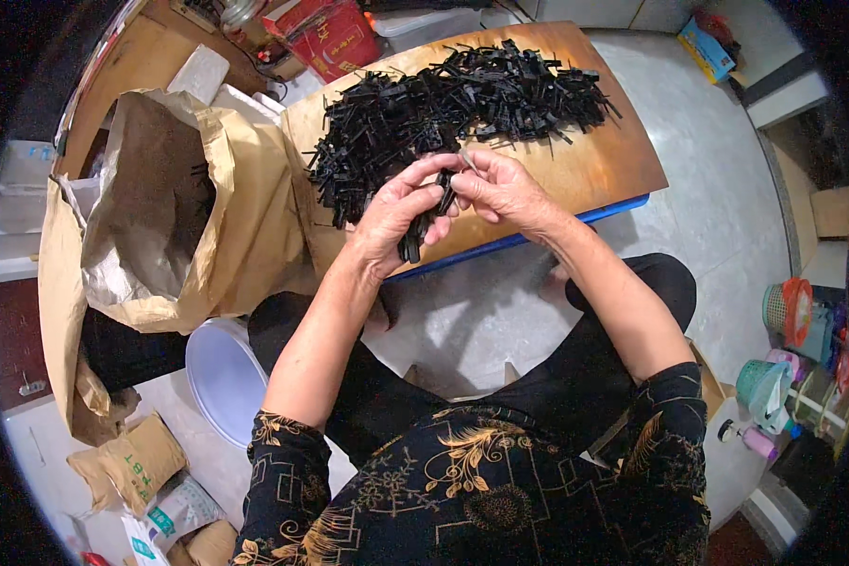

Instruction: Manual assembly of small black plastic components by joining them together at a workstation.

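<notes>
My left hand (401,212) is closed around a few small black plastic pieces (411,241), long and thin, which stick out below the fingers. Close beside it, my right hand (505,191) pinches at the upper end of the held pieces. A thin greyish sliver (470,164) shows at the right fingertips; its kind is too small to tell. Both hands are above the near edge of a wooden board (623,156). Behind them a large heap of similar black plastic pieces (443,104) spreads across that board.
A big open brown paper sack (255,198) with a silvery lining stands left of the board. Below it is a pale round tub (224,377). A red box (323,38) stands behind the board. Packed bags (141,462) lie at lower left, and baskets (764,387) at the right.
</notes>
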The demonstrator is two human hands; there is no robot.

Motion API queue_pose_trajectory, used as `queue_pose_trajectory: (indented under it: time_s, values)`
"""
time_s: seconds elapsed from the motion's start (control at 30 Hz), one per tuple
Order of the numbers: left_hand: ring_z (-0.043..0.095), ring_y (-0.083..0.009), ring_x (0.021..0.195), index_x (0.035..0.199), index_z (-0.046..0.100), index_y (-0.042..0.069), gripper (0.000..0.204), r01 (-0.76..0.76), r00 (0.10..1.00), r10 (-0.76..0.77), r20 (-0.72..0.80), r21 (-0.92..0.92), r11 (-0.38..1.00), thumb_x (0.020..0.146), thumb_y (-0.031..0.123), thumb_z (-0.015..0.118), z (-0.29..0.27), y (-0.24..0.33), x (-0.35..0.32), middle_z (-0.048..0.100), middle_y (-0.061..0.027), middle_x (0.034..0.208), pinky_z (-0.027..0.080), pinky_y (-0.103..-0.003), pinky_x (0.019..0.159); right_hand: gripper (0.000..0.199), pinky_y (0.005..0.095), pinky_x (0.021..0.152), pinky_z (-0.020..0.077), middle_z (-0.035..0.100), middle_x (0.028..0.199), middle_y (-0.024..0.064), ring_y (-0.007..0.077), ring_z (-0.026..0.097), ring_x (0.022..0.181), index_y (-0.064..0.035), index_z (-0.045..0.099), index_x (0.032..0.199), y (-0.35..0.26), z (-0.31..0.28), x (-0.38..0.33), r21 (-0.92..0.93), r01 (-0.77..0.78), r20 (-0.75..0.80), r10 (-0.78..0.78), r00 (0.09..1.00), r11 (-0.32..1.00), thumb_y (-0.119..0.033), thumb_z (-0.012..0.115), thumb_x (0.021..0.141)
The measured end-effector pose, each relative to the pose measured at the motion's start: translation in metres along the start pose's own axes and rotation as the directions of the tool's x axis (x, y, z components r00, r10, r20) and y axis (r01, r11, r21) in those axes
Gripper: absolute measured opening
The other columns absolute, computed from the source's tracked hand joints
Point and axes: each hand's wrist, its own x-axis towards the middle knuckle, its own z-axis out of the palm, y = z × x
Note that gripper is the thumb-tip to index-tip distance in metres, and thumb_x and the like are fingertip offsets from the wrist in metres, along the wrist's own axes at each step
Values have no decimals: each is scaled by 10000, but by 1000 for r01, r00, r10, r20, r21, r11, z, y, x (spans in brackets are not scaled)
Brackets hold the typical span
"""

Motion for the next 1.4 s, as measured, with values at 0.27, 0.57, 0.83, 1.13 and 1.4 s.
queue_pose_trajectory:
  time_s: [0.27, 0.57, 0.83, 1.13, 1.4]
  values:
    - [610, -113, 640, 1205, 481, 54, 336, -8, 994, 27, -105, 177, 984, 875, 98, 521, 3, -6, 2, 602, -72, 852, 446, -183, 455, 229, 144, 436, 255, 490, 675, -79, -12, 347, 509, -101, 566, 1018, 3, -3, 0, -86, -3, -15, 1, 1000, 996, -285, 573, 882]
    - [641, -149, 777, 1226, 459, 29, 337, 0, 977, 131, -167, 617, 787, 900, 107, 492, 6, -10, 0, 605, -90, 925, 449, -189, 467, 271, 164, 423, 268, 459, 629, -71, -1, 359, 500, -99, 560, 925, 15, 7, 8, -230, 22, -125, -52, 991, 973, -366, 518, 902]
    - [605, -95, 677, 1185, 482, 16, 324, -96, 911, 308, -273, 586, 805, 875, 107, 508, -3, -15, 1, 590, -82, 883, 456, -193, 422, 359, 165, 350, 215, 434, 586, -42, 17, 301, 408, -50, 439, 1163, 3, 29, -4, 204, -179, -83, 199, 976, 963, -337, 415, 948]
    - [550, -75, 585, 1164, 514, 52, 301, -96, 891, 353, -286, 641, 762, 872, 126, 519, -8, -21, 5, 595, -69, 848, 454, -206, 428, 348, 169, 353, 234, 399, 577, -55, 21, 288, 410, -67, 405, 1221, 6, 37, 1, 203, -199, -102, 222, 970, 959, -297, 386, 960]
    - [565, -87, 608, 1129, 551, 55, 279, -86, 864, 386, -324, 660, 747, 854, 93, 520, -9, -20, 10, 619, -70, 850, 468, -228, 478, 289, 178, 349, 220, 375, 557, -57, 25, 272, 393, -99, 425, 1191, 9, 40, 12, 200, -249, -144, 280, 949, 948, -271, 379, 964]
